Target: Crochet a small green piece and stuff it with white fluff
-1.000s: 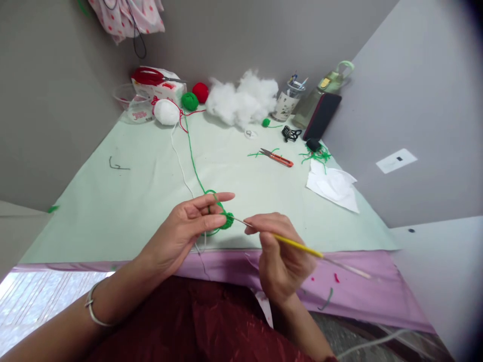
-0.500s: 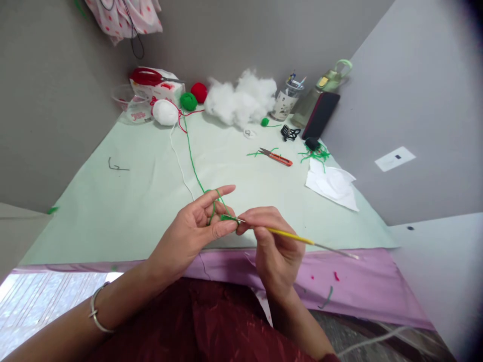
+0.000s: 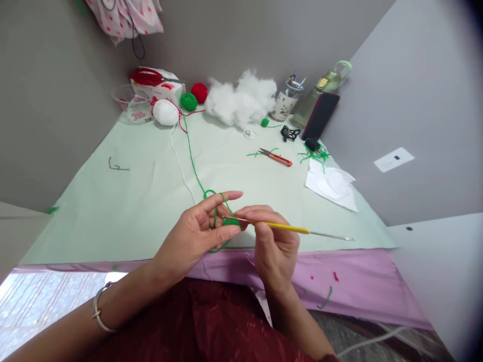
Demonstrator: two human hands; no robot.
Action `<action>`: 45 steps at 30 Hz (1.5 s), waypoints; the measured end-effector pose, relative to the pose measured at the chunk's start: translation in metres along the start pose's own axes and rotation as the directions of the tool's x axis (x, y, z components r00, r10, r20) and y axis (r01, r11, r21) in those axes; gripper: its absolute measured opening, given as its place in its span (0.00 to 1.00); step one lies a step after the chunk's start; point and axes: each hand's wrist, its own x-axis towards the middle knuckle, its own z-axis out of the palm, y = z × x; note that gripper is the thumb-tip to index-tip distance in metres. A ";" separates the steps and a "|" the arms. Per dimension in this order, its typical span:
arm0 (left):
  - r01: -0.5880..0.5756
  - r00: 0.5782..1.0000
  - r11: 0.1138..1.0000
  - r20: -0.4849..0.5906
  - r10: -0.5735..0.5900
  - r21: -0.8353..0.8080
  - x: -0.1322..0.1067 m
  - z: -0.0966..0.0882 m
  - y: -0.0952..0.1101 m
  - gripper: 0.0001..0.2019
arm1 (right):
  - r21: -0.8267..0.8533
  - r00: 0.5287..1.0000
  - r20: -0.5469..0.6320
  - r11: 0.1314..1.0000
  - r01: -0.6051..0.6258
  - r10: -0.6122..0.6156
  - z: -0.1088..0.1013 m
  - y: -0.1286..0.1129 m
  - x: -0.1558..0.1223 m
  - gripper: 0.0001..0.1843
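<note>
My left hand (image 3: 198,223) pinches a small piece of green crochet work (image 3: 231,221) between thumb and fingers. Over its raised index finger runs the green yarn (image 3: 193,163), which leads back to a green ball (image 3: 188,101). A loop of that yarn hangs below the thumb. My right hand (image 3: 277,239) is closed around a crochet hook (image 3: 289,228) with a yellow grip and metal ends. The hook's tip lies at the top edge of the green piece; whether it is inside a stitch I cannot tell.
Red (image 3: 199,93) and white yarn balls (image 3: 165,112) sit at the back beside white stuffing (image 3: 241,100). Orange snips (image 3: 276,157) lie right of centre. A phone (image 3: 320,115) leans against a bottle (image 3: 328,80); white paper (image 3: 332,185) lies nearby.
The hook has swung to a flatter angle, and my right hand has shifted slightly left. More of the green piece shows, and a yarn loop now hangs beneath my left thumb.
</note>
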 end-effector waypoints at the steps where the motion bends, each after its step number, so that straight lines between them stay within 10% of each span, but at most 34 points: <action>1: -0.019 1.000 1.000 -0.001 0.019 0.017 0.000 0.000 -0.001 0.25 | -0.015 1.000 0.002 1.000 0.007 -0.007 0.000 0.001 -0.001 0.09; 13: -0.070 0.996 0.995 0.051 0.066 0.077 0.000 -0.009 0.002 0.20 | 0.264 0.992 -0.013 0.958 -0.114 0.122 0.000 0.003 0.007 0.09; 27: -0.148 0.982 0.936 -0.064 0.177 0.321 -0.003 -0.004 0.006 0.19 | -0.086 0.992 0.079 0.991 0.102 -0.096 -0.007 -0.005 0.001 0.12; 36: -0.052 0.995 0.992 -0.081 0.061 0.111 -0.004 -0.003 0.002 0.27 | -0.643 0.815 0.362 0.512 0.570 -0.453 -0.009 0.009 -0.014 0.24; 40: 0.142 0.989 0.971 0.058 -0.133 -0.191 0.001 -0.007 0.006 0.22 | -0.492 0.897 0.185 0.752 0.439 -0.402 -0.005 0.003 -0.010 0.19; 45: 0.045 0.999 0.994 0.034 -0.042 -0.103 0.003 -0.010 0.006 0.20 | -0.047 0.996 -0.018 0.996 0.081 -0.082 -0.003 -0.004 0.002 0.11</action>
